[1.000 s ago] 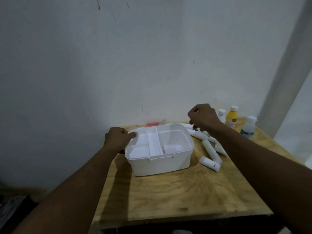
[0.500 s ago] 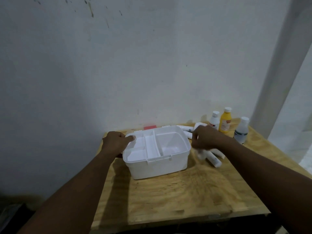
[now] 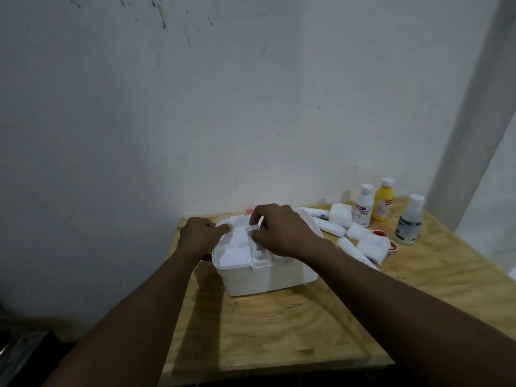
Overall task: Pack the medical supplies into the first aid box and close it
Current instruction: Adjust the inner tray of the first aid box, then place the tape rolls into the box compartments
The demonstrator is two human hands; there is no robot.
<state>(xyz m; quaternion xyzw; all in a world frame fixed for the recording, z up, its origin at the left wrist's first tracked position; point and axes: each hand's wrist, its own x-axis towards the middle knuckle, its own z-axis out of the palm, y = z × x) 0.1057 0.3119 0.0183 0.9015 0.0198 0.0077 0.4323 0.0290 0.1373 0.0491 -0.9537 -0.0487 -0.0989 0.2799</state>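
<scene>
The white first aid box (image 3: 268, 277) stands open on the wooden table (image 3: 293, 325), with a divided tray in its top. My left hand (image 3: 199, 236) grips the box's left rim. My right hand (image 3: 282, 231) is over the tray's middle, its fingers pinched on a white tube (image 3: 255, 243) lying in the narrow centre compartment. To the right of the box lie several white tubes (image 3: 331, 227) and gauze rolls (image 3: 370, 245). Behind them stand a white 70% bottle (image 3: 363, 209), a yellow bottle (image 3: 383, 199) and a clear bottle (image 3: 409, 220).
A white wall rises right behind the table. A red-edged piece (image 3: 250, 210) shows behind the box. A red tape roll (image 3: 380, 233) lies by the gauze. The table's front and right edges are close; dark floor clutter sits at lower left.
My right hand picked up a white tube from the pile on the right and carried it left over the box's tray. My left hand kept its hold on the rim.
</scene>
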